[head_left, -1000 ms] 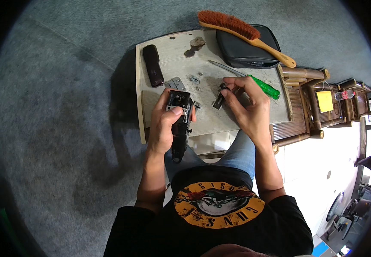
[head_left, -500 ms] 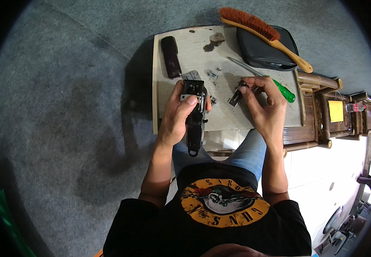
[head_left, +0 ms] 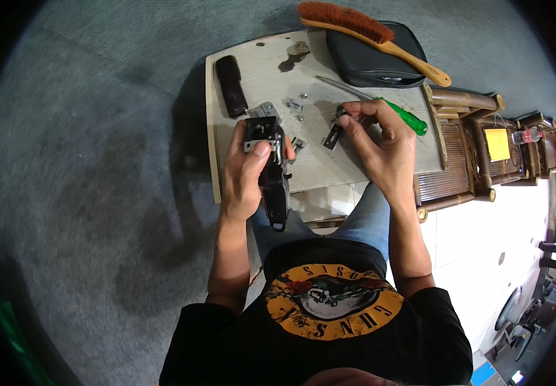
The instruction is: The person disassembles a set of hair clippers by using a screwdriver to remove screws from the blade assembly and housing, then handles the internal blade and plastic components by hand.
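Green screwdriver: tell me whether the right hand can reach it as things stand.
Probably yes: the green screwdriver lies close beside the right hand, its handle uncovered. But the hand holds a small black part, which it would likely need to put down first.

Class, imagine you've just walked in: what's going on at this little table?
A person holds a black device in the left hand, thumb near its upper end. The right hand pinches a dark part over the table, apart from the device. Small metal pieces lie loose there. A green-handled screwdriver lies beyond the right hand, and a brush rests across a black case.
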Available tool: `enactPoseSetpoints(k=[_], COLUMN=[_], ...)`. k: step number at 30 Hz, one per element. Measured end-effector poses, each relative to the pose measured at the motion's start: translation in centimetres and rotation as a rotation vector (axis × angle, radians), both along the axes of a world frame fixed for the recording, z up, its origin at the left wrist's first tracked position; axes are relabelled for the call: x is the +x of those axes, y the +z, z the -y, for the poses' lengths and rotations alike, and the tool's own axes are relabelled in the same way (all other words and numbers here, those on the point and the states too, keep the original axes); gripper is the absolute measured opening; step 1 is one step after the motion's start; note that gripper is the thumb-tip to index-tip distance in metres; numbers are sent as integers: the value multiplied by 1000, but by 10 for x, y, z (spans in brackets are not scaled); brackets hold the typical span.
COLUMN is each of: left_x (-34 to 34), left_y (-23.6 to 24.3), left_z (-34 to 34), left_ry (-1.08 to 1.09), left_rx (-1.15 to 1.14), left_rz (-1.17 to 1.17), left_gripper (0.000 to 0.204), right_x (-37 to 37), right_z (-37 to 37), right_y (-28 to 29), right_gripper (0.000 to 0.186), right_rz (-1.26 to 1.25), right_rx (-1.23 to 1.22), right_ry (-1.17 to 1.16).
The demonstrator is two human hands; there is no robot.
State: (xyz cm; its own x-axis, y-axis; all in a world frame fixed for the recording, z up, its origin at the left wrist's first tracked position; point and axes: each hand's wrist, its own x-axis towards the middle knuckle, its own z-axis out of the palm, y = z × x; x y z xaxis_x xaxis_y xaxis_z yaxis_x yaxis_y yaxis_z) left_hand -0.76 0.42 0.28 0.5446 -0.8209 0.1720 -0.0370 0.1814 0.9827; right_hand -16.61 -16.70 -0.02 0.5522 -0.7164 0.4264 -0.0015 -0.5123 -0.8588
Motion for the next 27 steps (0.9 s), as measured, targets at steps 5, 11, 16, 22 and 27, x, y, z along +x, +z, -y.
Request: enactPoseSetpoints(k=[5, 11, 16, 22, 27], left_x=[-7, 3, 4, 3, 0], left_y=[3, -11, -13, -8, -6], left_z=[-2, -2, 1, -2, -1], left_ry=[97, 136, 164, 137, 136], left_rx=[-16, -162, -115, -98, -105], left_rz=[6, -117, -199, -221, -158], left_gripper=[46, 47, 44, 37, 38], right_x=[0, 1, 3, 17, 29], right_z=[4, 4, 6, 9, 14], right_y=[-4, -4, 1, 17, 19], right_gripper=[18, 18, 16, 17, 18], right_rz=[54, 52, 9, -258, -281], right_rx=[40, 65, -80, -355, -630], right_ry=[-11, -14, -55, 43, 34])
